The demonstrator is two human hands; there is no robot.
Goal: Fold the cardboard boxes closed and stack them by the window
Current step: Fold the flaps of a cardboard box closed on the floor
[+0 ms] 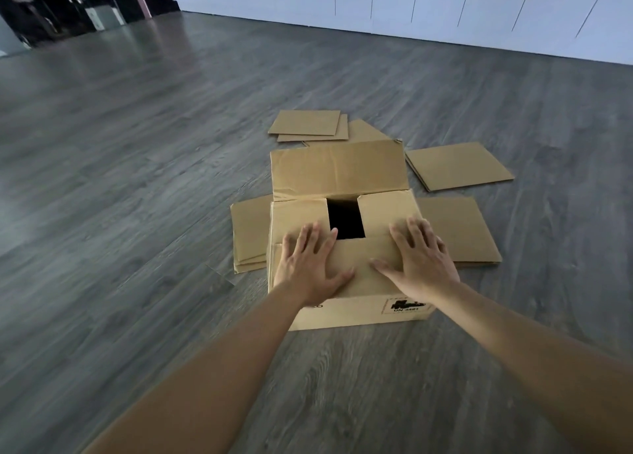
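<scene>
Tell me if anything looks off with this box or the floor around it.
Nothing damaged. The box is only part closed: its far flap stands up, leaving a dark gap. Both hands, left hand and right hand, press the near flap. Flat cardboard sheets lie scattered around.

Both arms straight out toward 12 o'clock. Left hand [310, 265] flat, palm down, fingers spread, thumb at 3 (toward the other). Right hand [419, 258] mirrors it, thumb at 9.
</scene>
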